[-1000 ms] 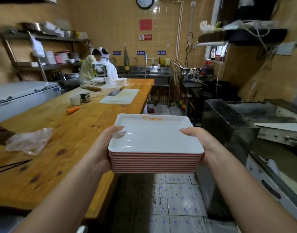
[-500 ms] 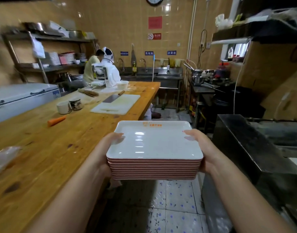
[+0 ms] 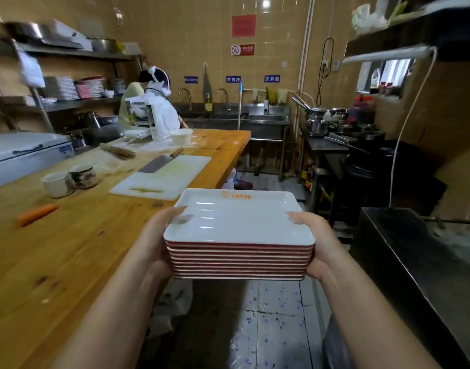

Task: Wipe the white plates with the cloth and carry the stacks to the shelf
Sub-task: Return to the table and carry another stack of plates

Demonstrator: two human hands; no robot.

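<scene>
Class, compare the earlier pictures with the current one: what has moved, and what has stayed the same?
The person has walked forward along the wooden table, so the carrot, mugs and cutting board are nearer. Unchanged: left hand and right hand still hold the stack of plates by its sides.

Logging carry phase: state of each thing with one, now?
left hand: grips stack's left edge
right hand: grips stack's right edge
stack of plates: held level above floor, beside table
cleaver: flat on cutting board
carrot: lying on table
</scene>
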